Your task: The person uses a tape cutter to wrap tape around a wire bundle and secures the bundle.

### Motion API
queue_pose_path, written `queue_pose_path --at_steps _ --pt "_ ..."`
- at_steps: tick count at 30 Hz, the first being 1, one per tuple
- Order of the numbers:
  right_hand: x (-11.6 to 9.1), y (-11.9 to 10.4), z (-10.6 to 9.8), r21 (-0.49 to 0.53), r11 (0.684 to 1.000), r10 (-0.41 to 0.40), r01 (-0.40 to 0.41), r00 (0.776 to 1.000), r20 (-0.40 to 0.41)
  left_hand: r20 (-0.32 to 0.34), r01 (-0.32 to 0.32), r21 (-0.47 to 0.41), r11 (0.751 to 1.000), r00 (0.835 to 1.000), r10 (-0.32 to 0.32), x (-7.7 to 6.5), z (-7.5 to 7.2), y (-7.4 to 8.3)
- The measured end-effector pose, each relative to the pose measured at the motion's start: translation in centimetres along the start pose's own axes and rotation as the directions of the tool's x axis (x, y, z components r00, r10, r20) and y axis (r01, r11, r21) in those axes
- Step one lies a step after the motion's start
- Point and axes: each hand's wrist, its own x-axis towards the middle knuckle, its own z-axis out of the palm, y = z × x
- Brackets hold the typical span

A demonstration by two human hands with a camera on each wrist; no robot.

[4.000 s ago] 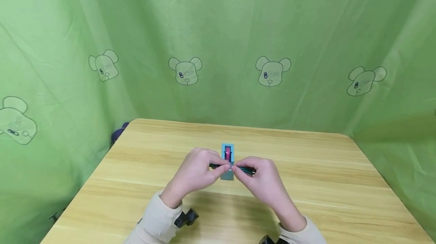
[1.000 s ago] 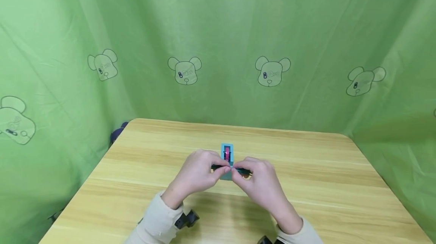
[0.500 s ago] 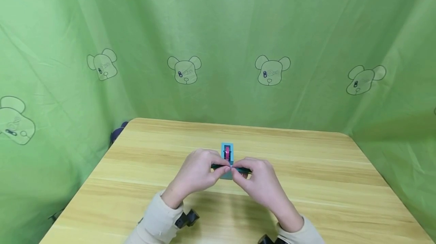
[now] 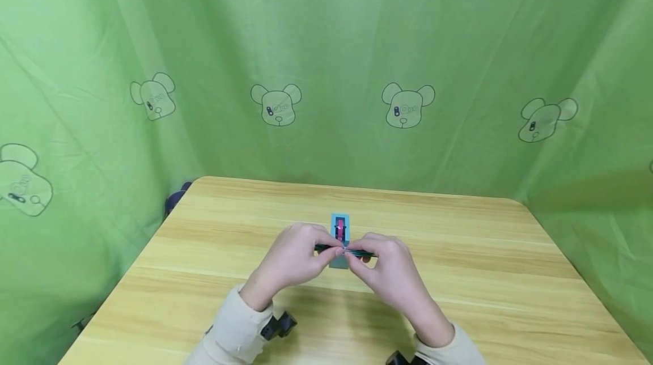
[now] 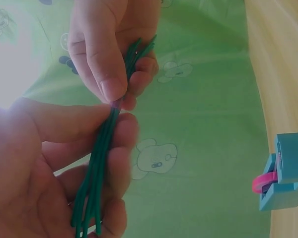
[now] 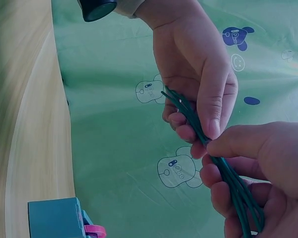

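Both hands meet over the front of a blue tape dispenser (image 4: 340,223) with a pink roll. Between thumb and fingers, my left hand (image 4: 296,257) pinches a bundle of thin green cord (image 5: 100,163) near its middle. Right beside it, my right hand (image 4: 390,266) pinches the same bundle, thumb tips almost touching. In the right wrist view, strands of the bundle (image 6: 238,191) run across the right fingers and bend round at the lower end. A small purplish band (image 5: 116,104) shows on the bundle between the thumbs; its kind is unclear. Fingers hide part of the cord.
The dispenser stands on a wooden table (image 4: 214,223), its near part partly covered by the hands. A green curtain (image 4: 336,30) with bear prints surrounds the table. Dark wrist cameras (image 4: 279,325) sit at the sleeves. Something purple (image 4: 176,199) shows beyond the table's left edge.
Both hands stay over the dispenser, pinching the cord bundle throughout. Only the fingertips and the right hand shift slightly, the right hand a little to the left since the earliest frame.
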Motion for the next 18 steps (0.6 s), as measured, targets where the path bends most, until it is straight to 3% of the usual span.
queue_pose_path --at_steps 7,18 --pt "0.05 -0.03 0.12 0.015 1.000 0.002 -0.002 1.000 0.001 0.038 0.022 0.017 1.000 0.999 -0.023 0.15 0.15 -0.05" --pt "-0.07 -0.22 0.25 0.026 0.998 0.057 -0.059 0.997 0.045 0.007 -0.018 0.063 0.998 1.000 0.018 0.05 0.12 -0.05"
